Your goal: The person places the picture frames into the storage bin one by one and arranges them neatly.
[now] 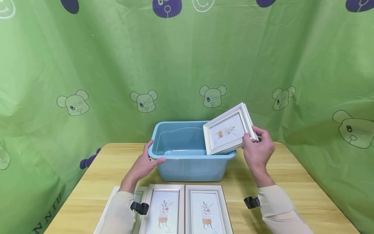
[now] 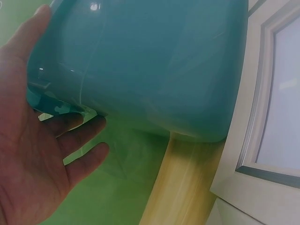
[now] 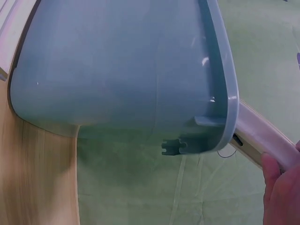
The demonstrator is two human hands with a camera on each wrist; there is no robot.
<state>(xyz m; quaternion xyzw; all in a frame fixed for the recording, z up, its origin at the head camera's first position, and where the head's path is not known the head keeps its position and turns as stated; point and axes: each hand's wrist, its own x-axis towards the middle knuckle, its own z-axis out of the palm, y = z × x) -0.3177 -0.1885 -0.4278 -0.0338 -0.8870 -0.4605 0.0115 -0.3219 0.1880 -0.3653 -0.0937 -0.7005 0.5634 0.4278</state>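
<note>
A light blue plastic bin (image 1: 191,170) stands upright on the table with its open top facing up. My left hand (image 1: 143,166) grips its left front rim corner, the thumb along the rim and the fingers around the outer side, as the left wrist view shows too. My right hand (image 1: 259,150) holds a white picture frame (image 1: 228,130) by its right edge, thumb on the front. That frame is tilted, its lower left part overlapping the bin's right rim. The picture inside shows a plant in an orange pot.
Nearer me on the wooden table (image 1: 271,201) lie more white picture frames, one in the middle (image 1: 163,211), one to its right (image 1: 206,209), and another (image 1: 115,195) partly hidden under my left forearm. A green curtain (image 1: 187,65) with bear faces hangs behind and at both sides.
</note>
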